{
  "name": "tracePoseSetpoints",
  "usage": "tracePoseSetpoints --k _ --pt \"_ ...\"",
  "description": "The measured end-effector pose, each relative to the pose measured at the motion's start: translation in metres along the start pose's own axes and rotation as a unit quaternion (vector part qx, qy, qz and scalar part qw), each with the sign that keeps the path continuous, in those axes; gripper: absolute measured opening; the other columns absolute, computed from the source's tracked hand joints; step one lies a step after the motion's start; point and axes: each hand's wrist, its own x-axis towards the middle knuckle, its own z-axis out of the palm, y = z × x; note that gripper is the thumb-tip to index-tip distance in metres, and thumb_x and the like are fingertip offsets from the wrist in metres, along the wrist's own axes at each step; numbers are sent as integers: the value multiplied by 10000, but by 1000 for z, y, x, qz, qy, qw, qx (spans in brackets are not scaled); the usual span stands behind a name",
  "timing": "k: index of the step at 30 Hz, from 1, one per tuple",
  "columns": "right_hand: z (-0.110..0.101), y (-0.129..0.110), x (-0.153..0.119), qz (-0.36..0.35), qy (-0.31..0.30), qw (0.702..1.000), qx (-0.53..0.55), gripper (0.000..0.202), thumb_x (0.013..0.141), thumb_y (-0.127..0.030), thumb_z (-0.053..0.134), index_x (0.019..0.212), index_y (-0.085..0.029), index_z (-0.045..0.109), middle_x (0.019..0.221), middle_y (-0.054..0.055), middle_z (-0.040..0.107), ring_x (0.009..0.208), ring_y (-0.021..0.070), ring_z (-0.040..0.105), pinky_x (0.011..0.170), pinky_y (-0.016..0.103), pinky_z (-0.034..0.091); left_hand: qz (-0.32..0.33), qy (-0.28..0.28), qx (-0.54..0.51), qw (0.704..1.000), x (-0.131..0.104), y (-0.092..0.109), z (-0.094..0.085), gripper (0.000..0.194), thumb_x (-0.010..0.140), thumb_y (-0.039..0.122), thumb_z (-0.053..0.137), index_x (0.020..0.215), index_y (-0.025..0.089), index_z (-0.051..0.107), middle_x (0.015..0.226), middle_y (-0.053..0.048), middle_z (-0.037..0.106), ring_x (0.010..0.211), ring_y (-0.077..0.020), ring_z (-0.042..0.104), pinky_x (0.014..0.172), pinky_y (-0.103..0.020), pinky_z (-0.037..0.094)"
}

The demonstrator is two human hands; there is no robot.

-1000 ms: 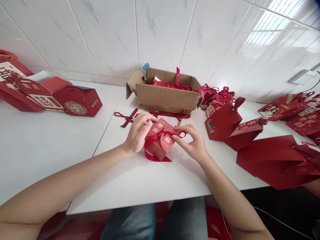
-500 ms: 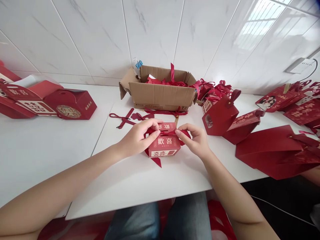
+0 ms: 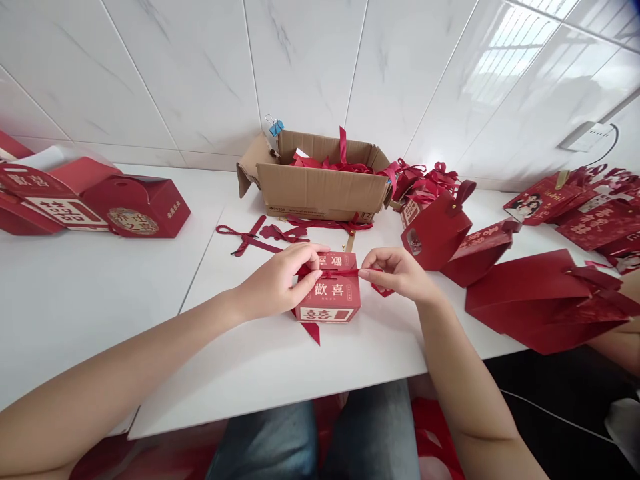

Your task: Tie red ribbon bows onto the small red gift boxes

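A small red gift box [image 3: 330,291] with pale characters stands on the white table in front of me. Across its top runs a red ribbon [image 3: 340,273]. My left hand [image 3: 295,277] is closed at the box's left top edge, thumb and fingers pinching the ribbon there. My right hand [image 3: 395,272], just right of the box, pinches the ribbon's other end and holds it taut. Below that hand hangs a loose red ribbon tail, and another tail lies under the front left of the box.
Behind stands a cardboard carton [image 3: 320,190] of red ribbons, with a blue binder clip [image 3: 275,127] on its flap. Ribbon pieces [image 3: 250,241] lie before it. Red boxes [image 3: 145,207] stand left; red gift bags [image 3: 545,300] crowd the right, beside another person's arm [image 3: 617,343].
My right hand has moved right, away from the box, drawing the ribbon straight across the top. My left hand stays at the box's left edge.
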Motion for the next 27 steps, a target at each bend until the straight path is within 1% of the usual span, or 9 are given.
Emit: tracePoseSetpoints --k 5,9,12,14,17,19,22,24,27 --pt "-9 -1 -1 59 -88 994 33 487 906 -567 467 653 -163 567 373 -53 459 336 53 372 371 205 244 4 3 -8 1000 1 0 2 98 888 235 457 794 220 482 1183 -76 650 1226 -231 543 932 -380 488" --pt "-12 1 -3 110 -184 975 58 372 883 -498 562 789 -144 629 314 -109 348 295 71 434 355 189 241 7 3 -7 1000 1 0 1 100 886 225 462 788 215 480 1182 -73 649 1221 -229 542 922 -380 481" --pt "-14 1 -6 112 -212 965 105 320 868 -460 598 831 -143 622 319 -109 401 279 75 427 368 190 329 1 -5 -3 1000 0 2 0 111 894 227 457 785 212 469 1168 -73 651 1228 -226 533 912 -374 475" --pt "-16 0 -7 81 -203 968 125 305 869 -437 606 809 -139 638 382 -63 507 332 82 469 408 208 394 -5 -11 -2 1000 0 3 -1 117 899 227 452 784 212 459 1148 -73 655 1234 -222 528 902 -364 474" --pt "-17 -1 -6 -27 -151 981 116 256 851 -375 648 744 -148 695 644 27 642 558 102 569 527 234 463 -12 -12 -2 1000 0 3 -1 112 900 231 456 789 212 456 1183 -75 644 1230 -214 529 913 -358 469" --pt "-14 0 -4 -97 -102 984 113 193 836 -340 672 740 -181 727 840 50 634 749 128 584 641 259 497 -14 -13 -2 1000 0 3 0 106 898 238 462 795 211 461 1222 -79 628 1235 -215 524 928 -361 463" --pt "-3 4 1 -154 -55 978 128 119 829 -335 680 804 -251 761 1016 52 583 964 172 562 790 317 512 -22 -11 2 1000 0 4 1 104 895 245 464 797 211 464 1247 -88 614 1232 -221 525 912 -365 471" --pt "6 7 4 -164 -33 975 149 102 825 -340 684 861 -298 769 993 41 588 946 174 574 787 335 518 -28 -8 6 1000 1 6 2 102 892 244 463 796 210 465 1248 -90 609 1229 -227 524 909 -375 473" --pt "18 9 7 -150 30 971 183 103 794 -334 719 882 -334 771 802 7 620 764 139 587 702 311 517 -38 -9 24 999 1 9 2 111 888 247 458 783 210 461 1222 -88 614 1206 -240 533 909 -399 475"
